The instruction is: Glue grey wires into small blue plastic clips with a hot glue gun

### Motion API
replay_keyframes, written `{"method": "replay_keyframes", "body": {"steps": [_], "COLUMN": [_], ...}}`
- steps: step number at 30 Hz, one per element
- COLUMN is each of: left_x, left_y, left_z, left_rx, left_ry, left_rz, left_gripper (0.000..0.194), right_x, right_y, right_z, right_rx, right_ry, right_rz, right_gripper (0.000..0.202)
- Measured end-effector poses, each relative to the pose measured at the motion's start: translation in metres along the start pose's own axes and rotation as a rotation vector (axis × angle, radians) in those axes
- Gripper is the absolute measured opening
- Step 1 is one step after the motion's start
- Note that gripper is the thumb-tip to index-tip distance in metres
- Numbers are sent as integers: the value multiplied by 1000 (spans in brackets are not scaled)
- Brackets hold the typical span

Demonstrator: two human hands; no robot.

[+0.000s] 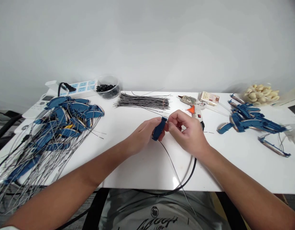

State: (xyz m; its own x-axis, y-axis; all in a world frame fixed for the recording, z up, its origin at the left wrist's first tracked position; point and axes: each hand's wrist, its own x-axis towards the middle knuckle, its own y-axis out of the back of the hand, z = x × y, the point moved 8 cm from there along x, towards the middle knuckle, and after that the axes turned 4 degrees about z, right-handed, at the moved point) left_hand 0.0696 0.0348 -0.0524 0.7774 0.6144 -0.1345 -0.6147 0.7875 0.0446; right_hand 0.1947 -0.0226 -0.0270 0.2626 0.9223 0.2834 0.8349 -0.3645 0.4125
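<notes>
Near the middle of the white table, my left hand [146, 132] grips a blue plastic part [158, 129], held at a tilt. Close against its right side is my right hand [187, 129], thumb and fingertips pinched together on a thin dark wire that pokes out past the hand. A long thin wire [172, 163] hangs from the lower end of the blue part and runs down over the table edge. Just beyond my hands lies a bundle of thin wires [142, 101]. The exact contact between the pinched wire and the blue part is hidden by my fingers.
Blue parts with long wires [63, 124] pile up at left. A power strip [82, 88] and a tub of small black pieces [108, 88] stand behind. At right are a glue gun [197, 110], a small box [209, 98], more blue parts [250, 119] and a container of pale pieces [261, 95].
</notes>
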Motion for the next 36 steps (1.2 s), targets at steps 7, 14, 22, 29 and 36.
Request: {"method": "replay_keyframes", "body": {"steps": [7,14,22,29,36], "left_x": [0,2,0,2,2], "left_y": [2,4,-1,1,0], "left_z": [4,4,8,6,8], "left_rx": [-17,-43,-99,-108,-93], "left_ry": [-14,-14,-126,-126,-136], "left_rz": [2,29,14,10,-10], "left_gripper": [42,43,35,38,39], "right_x": [2,0,1,1,1], "right_y": [1,-6,-5,-5,-6], "right_z": [1,4,2,2,3], "right_rx": [20,12,-37,-65,-74], "right_ry": [-8,-59,-71,-66,-72], "right_rz": [9,-59,-57,-65,-65], "right_gripper": [4,21,21,22,22]}}
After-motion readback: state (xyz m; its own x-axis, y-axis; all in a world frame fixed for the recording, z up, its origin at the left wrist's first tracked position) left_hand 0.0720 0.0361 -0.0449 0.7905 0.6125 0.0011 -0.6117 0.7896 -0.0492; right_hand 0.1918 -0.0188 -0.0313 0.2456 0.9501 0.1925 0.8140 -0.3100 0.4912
